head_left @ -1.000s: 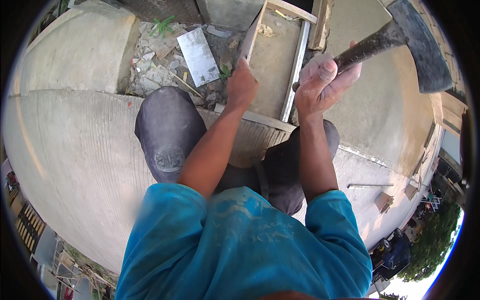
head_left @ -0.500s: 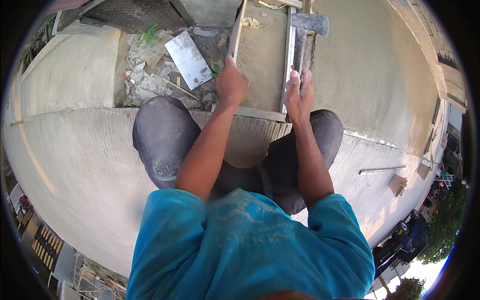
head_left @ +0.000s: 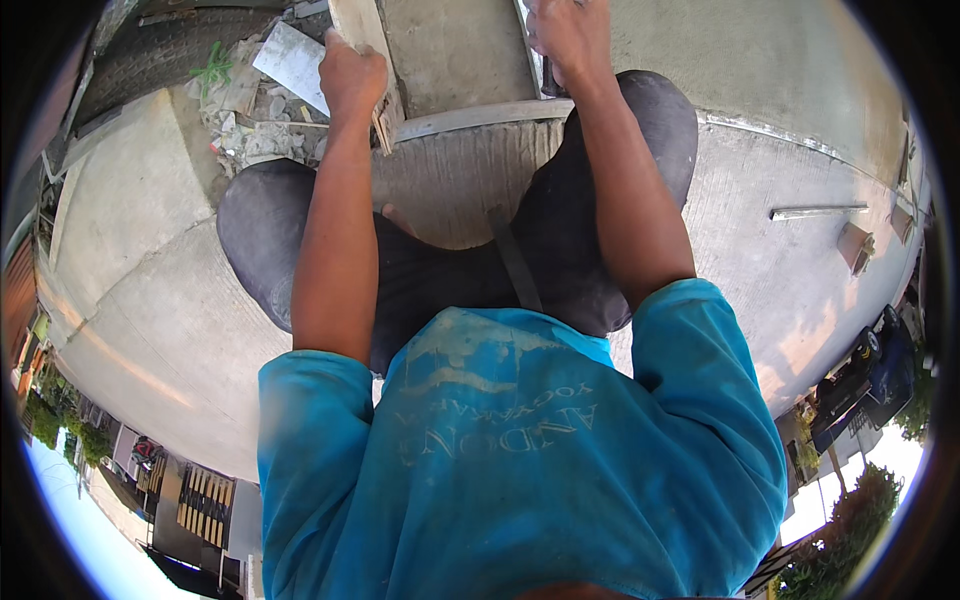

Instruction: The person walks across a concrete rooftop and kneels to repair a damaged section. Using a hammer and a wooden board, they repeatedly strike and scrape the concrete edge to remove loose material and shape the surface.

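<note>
My left hand [head_left: 353,78] is closed around a pale wooden board [head_left: 362,22], which stands at the left side of a framed patch of concrete. The board's lower end [head_left: 386,128] is rough and splintered. At the top edge my right hand [head_left: 572,40] is closed on the handle of a hatchet. Only the dark butt of the handle [head_left: 550,82] shows beneath my fist; the hatchet's head is out of view. A wooden strip [head_left: 480,118] runs along the near edge of the patch, between my knees.
Rubble [head_left: 262,140] lies left of the board, with a whitish flat panel [head_left: 292,64] and a green plant [head_left: 212,70]. To the right, a loose bar [head_left: 818,212] and a brownish block [head_left: 856,248] lie on the concrete. A dark vehicle [head_left: 880,375] stands farther right.
My left hand has moved left with the board, whose splintered lower end now shows. My right hand has gone up, taking the hatchet's head out of view. The view has shifted.
</note>
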The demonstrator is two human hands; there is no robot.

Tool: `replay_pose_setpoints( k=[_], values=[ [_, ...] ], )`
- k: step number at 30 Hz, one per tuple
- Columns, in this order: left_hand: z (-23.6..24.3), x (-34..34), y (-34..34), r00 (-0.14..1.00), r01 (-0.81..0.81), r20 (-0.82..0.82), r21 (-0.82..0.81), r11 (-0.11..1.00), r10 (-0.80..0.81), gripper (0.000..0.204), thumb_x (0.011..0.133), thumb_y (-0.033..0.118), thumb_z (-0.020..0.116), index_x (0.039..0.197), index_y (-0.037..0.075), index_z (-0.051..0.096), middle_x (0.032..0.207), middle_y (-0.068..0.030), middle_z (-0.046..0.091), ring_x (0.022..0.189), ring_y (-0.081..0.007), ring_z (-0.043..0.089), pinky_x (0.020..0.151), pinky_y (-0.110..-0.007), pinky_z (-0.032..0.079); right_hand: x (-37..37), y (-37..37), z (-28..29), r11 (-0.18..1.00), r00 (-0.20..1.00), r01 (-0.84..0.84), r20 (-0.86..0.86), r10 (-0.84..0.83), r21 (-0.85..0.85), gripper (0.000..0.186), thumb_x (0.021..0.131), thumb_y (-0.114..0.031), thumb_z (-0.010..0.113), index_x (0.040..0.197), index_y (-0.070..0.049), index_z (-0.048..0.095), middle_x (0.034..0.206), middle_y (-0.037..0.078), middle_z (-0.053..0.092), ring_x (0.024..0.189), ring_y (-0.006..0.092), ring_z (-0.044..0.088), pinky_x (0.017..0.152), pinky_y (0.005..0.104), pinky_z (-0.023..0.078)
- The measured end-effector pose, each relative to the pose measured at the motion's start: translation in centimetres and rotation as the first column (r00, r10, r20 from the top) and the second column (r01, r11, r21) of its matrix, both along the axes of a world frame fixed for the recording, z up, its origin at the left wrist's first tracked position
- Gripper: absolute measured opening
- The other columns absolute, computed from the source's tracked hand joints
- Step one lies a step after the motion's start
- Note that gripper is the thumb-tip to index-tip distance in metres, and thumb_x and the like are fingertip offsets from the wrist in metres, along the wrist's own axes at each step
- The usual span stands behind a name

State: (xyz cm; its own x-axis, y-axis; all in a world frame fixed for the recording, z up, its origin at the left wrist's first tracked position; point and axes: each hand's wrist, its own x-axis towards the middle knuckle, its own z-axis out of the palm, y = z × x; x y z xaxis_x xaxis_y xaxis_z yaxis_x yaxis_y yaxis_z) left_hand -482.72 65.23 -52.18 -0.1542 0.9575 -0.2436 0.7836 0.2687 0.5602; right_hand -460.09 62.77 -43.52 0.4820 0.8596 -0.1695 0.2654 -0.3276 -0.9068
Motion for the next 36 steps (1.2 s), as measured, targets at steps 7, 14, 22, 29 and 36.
replay_pose_setpoints(
  k=[7, 14, 22, 29, 36],
  values=[
    [-0.2, -0.5, -0.2, 1.000, 0.004, 0.021, -0.024, 1.000, -0.004, 0.042, 0.084, 0.019, 0.059, 0.121, -0.001, 0.053, 0.107, -0.0289, 0.067, 0.105, -0.0451, 0.063, 0.092, -0.048, 0.049, 0.8, -0.2, -0.6, 0.999, 0.999, -0.053, -0.004, 0.053, 0.000, 0.036, 0.101, -0.035, 0.047, 0.110, -0.001, 0.056, 0.075, 0.014, 0.057, 0.069, 0.0253, 0.057, 0.066, 0.0393, 0.044],
    [-0.6, -0.5, 0.0, 0.997, -0.041, -0.060, 0.009, 0.999, 0.041, 0.037, 0.085, 0.018, 0.059, 0.119, 0.003, 0.055, 0.108, -0.0271, 0.067, 0.105, -0.0444, 0.064, 0.091, -0.049, 0.049, 0.4, -0.1, -1.1, 0.992, 0.995, -0.090, 0.048, 0.086, 0.092, 0.041, 0.102, -0.036, 0.046, 0.114, 0.001, 0.058, 0.081, 0.017, 0.060, 0.079, 0.0288, 0.060, 0.075, 0.0412, 0.046],
    [0.9, 0.5, -0.7, 0.994, -0.101, 0.046, 0.056, 0.993, 0.098, 0.031, 0.087, 0.013, 0.059, 0.116, 0.005, 0.061, 0.105, -0.0217, 0.070, 0.100, -0.0430, 0.065, 0.087, -0.049, 0.050, 0.3, -0.8, -1.3, 0.992, 0.884, -0.120, -0.459, 0.088, -0.040, 0.029, 0.095, -0.020, 0.060, 0.118, -0.004, 0.052, 0.063, -0.004, 0.043, 0.045, 0.0041, 0.037, 0.039, 0.0248, 0.032],
    [4.7, 2.0, -1.6, 0.996, -0.046, 0.075, 0.115, 0.992, 0.037, 0.030, 0.090, 0.012, 0.057, 0.117, -0.002, 0.060, 0.103, -0.0258, 0.069, 0.099, -0.0433, 0.066, 0.087, -0.047, 0.050, 0.3, -0.2, -6.8, 0.961, 0.923, -0.153, 0.381, 0.055, 0.231, 0.037, 0.097, -0.028, 0.056, 0.125, -0.003, 0.055, 0.070, 0.003, 0.054, 0.051, 0.0126, 0.051, 0.045, 0.0295, 0.042],
    [14.4, -2.0, -1.6, 0.966, -0.020, 0.246, 0.392, 0.920, -0.083, 0.030, 0.095, 0.016, 0.058, 0.118, -0.004, 0.060, 0.101, -0.0217, 0.070, 0.094, -0.0293, 0.070, 0.083, -0.038, 0.051, -3.0, 0.4, -9.7, 0.983, 0.993, -0.044, -0.116, 0.024, -0.176, 0.044, 0.096, -0.031, 0.056, 0.126, 0.000, 0.052, 0.100, 0.020, 0.060, 0.087, 0.0302, 0.060, 0.075, 0.0388, 0.047]
  ],
)
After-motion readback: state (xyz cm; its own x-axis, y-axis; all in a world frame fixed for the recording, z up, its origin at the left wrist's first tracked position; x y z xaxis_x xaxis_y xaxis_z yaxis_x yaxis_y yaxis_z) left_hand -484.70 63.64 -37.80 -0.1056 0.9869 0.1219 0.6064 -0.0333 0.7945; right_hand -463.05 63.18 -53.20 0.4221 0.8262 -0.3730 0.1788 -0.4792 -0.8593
